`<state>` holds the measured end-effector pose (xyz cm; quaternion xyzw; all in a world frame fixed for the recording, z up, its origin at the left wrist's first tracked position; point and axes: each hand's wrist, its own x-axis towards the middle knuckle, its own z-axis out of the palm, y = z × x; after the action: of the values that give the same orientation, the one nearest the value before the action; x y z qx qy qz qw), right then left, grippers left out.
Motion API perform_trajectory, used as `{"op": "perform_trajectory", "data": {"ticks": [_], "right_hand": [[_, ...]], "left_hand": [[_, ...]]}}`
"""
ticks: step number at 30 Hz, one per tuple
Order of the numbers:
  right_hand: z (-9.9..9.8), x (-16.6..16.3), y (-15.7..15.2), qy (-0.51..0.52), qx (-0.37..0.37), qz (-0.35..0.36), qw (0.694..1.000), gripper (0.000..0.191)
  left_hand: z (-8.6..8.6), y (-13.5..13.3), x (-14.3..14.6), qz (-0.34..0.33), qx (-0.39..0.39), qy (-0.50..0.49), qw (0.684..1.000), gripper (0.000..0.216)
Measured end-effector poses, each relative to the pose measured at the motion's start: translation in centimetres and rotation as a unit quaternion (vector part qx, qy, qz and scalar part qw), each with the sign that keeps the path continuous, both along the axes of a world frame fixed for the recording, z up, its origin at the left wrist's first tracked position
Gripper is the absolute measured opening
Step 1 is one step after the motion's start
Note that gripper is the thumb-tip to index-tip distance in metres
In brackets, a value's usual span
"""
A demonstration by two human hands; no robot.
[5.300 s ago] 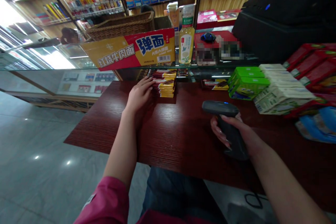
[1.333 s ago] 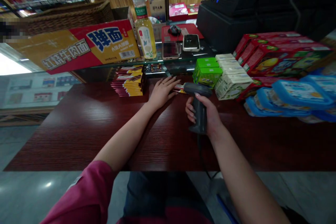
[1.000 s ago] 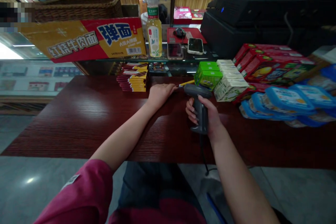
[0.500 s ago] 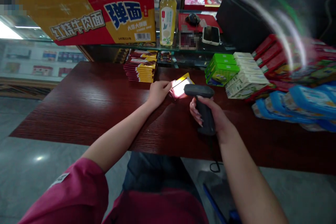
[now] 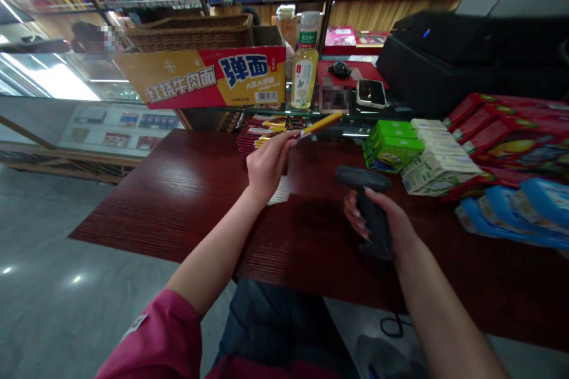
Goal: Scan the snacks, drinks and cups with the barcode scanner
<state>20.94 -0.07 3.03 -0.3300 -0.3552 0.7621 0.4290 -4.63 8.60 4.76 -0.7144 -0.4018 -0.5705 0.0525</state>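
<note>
My left hand is raised above the dark red counter and pinches a thin yellow-edged snack packet by one end, held flat and seen edge-on. Behind it lies a stack of the same red-and-yellow packets under the glass shelf. My right hand is wrapped round the grip of a dark grey barcode scanner, its head pointing left, low over the counter. The two hands are apart.
Green boxes, pale cartons, red boxes and blue packs crowd the counter's right. On the glass shelf stand a noodle box, a tea bottle, a phone and a black register. The scanner's cable hangs below.
My left hand has lifted the packet off the counter, away from the scanner's light, toward the stack. The scanner has stayed in my right hand.
</note>
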Motion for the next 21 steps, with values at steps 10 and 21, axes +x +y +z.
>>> {"op": "perform_trajectory", "data": {"ticks": [10, 21], "right_hand": [[-0.5, -0.3, 0.0, -0.009, -0.044, 0.003, 0.999, 0.04], [-0.4, -0.3, 0.2, -0.003, -0.035, -0.017, 0.999, 0.04]], "left_hand": [[-0.3, 3.6, -10.5, -0.067, 0.015, 0.162, 0.984, 0.026], [-1.0, 5.8, -12.0, -0.06, -0.08, 0.104, 0.99, 0.026]]}}
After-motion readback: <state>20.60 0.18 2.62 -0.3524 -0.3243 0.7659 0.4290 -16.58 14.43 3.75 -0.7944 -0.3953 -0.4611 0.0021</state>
